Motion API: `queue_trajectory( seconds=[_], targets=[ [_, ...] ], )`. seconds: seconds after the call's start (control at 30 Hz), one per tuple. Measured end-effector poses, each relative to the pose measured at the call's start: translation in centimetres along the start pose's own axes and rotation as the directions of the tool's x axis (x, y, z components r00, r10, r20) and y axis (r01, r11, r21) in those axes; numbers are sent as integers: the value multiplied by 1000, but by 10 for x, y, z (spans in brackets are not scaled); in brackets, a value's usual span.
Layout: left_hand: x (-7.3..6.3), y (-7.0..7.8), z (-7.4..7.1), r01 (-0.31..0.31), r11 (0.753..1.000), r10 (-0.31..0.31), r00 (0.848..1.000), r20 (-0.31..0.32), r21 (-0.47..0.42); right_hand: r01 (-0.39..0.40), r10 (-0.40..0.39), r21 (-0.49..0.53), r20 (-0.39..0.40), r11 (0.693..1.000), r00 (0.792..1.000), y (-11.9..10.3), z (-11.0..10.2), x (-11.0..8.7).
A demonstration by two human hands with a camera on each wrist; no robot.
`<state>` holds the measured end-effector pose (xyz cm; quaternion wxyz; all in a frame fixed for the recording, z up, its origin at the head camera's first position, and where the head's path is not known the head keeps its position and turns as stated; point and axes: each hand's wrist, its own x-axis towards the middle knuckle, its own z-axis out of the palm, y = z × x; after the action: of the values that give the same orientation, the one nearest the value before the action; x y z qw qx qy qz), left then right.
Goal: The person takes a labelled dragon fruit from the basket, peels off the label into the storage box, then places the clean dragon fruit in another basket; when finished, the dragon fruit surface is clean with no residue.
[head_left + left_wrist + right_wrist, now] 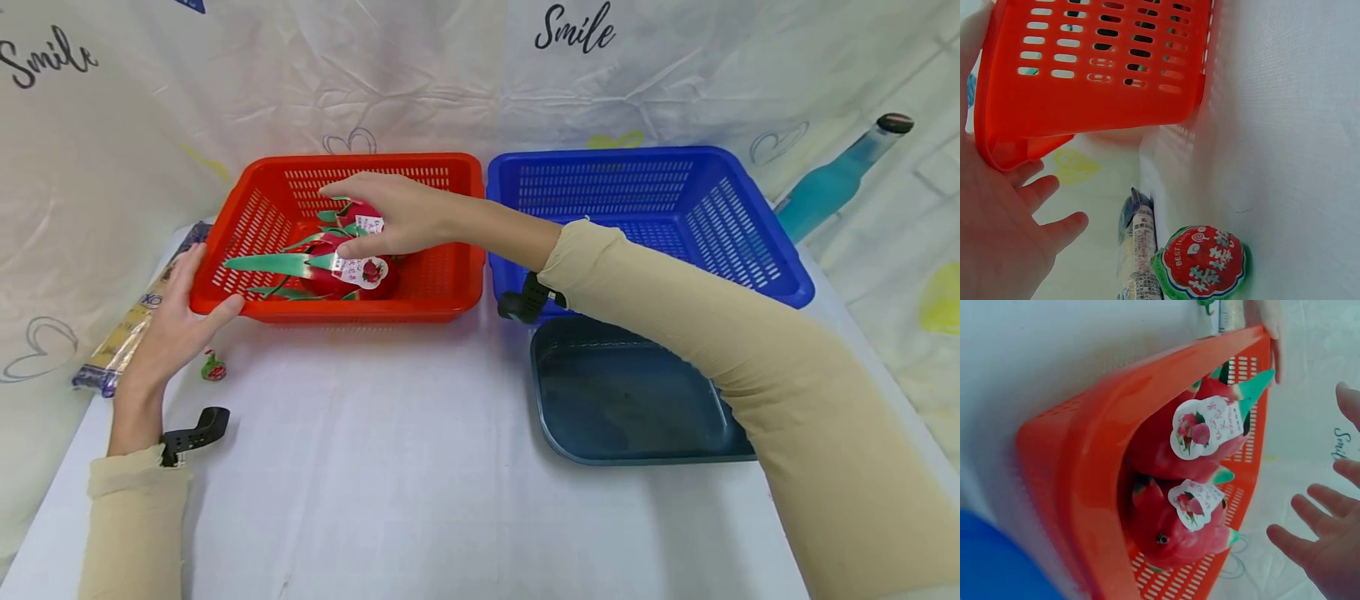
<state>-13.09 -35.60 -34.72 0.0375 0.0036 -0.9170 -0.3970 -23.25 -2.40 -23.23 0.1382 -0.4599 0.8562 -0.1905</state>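
Observation:
A red plastic basket (450, 283) holds two dragon fruits, both with green-tipped scales and white labels. The nearer dragon fruit (1154, 440) and the other dragon fruit (1154, 519) lie side by side in the right wrist view. Over them hovers my right hand (401, 215), its fingers spread and holding nothing; the right wrist view shows a gap between fingertips and fruit. My left hand (176, 321) touches the basket's left front corner. Its fingers extend along the outer side, and its thumb lies by the front rim.
Right of the red basket stands a blue basket (600, 179), with a dark tray (630, 400) before it. A bottle of turquoise liquid (828, 183) is at the far right. Near my left hand lie a long printed packet (112, 354) and a small green-and-red wrapped piece (213, 367).

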Motion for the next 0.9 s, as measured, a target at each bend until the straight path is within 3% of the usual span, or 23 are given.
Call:
queue_trajectory(
  seconds=[0.1,0.33,0.9],
  targets=[
    [0,0,0,-15,1000,15,1000,3,-16,0,-1,12,18,1000,1000,1,1,9],
    [-1,2,-1,39,999,-39,999,21,5,7,-8,22,33,1000,999,3,5,28],
    [-1,1,0,32,999,-32,999,15,-11,46,-47,43,39,998,998,15,11,56]
  ],
)
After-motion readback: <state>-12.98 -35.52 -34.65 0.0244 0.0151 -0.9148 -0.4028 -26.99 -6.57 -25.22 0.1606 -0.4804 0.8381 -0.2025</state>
